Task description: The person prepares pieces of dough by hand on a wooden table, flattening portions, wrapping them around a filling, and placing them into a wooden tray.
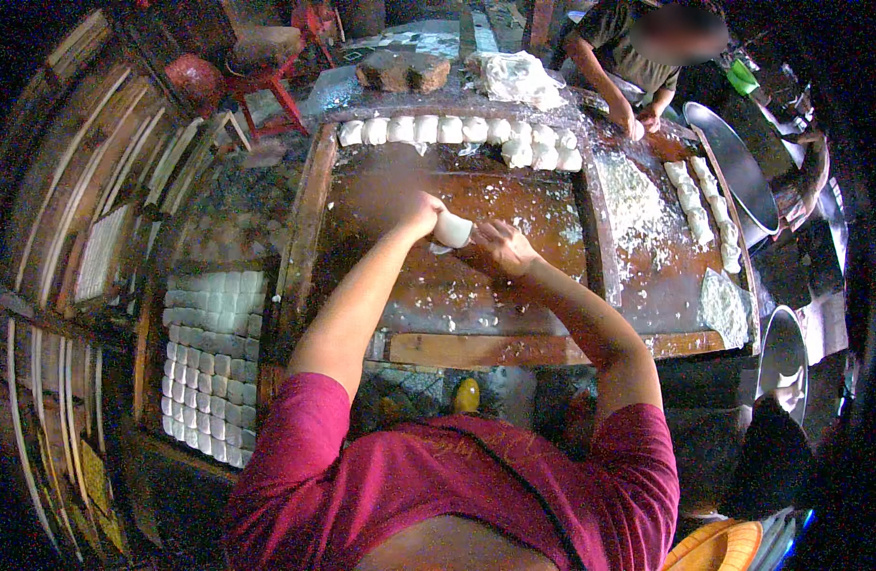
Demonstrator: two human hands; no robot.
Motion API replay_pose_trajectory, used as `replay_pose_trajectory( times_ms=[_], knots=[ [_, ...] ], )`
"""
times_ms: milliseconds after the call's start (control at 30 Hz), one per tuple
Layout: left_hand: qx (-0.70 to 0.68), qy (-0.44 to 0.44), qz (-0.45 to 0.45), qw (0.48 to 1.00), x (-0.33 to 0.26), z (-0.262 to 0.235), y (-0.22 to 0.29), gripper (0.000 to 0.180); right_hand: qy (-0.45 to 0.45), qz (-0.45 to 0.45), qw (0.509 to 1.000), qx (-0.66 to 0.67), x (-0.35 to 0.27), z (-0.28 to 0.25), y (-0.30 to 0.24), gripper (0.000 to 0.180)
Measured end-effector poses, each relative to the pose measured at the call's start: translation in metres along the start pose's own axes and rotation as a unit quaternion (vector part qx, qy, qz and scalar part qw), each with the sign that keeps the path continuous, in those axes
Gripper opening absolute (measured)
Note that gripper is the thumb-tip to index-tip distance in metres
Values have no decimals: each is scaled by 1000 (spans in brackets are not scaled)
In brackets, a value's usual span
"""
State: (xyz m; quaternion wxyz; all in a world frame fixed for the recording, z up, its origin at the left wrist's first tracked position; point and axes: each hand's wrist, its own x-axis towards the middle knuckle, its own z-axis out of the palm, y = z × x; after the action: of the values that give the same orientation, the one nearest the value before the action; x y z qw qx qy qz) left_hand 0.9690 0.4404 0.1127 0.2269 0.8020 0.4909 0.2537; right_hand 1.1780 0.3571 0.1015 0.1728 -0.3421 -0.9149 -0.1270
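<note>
My left hand [422,213] is closed around a soft white block [452,230] above the wet brown board [438,290]. Whether the block is bare or wrapped in thin cloth cannot be told. At its right end, my right hand [502,248] has its fingers curled in; what they pinch is too small to make out. Beyond my hands, a row of similar white blocks [425,129] lines the board's far edge, doubled at its right end. White crumbs are scattered over the board.
Right of a wooden divider lies a crumbly white heap [630,202], with white strips [687,202] beyond it. A co-worker [600,57] handles something white at the far right. Metal basins [733,167] stand right; a tray of white blocks [212,366] lies left. A stone [403,71] sits at the back.
</note>
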Motion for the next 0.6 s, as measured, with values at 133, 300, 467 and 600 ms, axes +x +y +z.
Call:
replay_pose_trajectory(
  times_ms=[133,300,467,600],
  knots=[
    [127,-16,64,990,15,8,-13,15,52,-124,990,-52,5,12,13,32],
    [257,-116,67,957,38,13,-9,16,-69,-192,970,-134,11,-2,17,31],
    [302,-172,27,937,46,6,-16,19,-69,-282,921,-260,37,-13,6,62],
    [122,-172,-61,976,39,-8,-8,17,-59,-135,989,20,42,-22,1,52]
  ],
)
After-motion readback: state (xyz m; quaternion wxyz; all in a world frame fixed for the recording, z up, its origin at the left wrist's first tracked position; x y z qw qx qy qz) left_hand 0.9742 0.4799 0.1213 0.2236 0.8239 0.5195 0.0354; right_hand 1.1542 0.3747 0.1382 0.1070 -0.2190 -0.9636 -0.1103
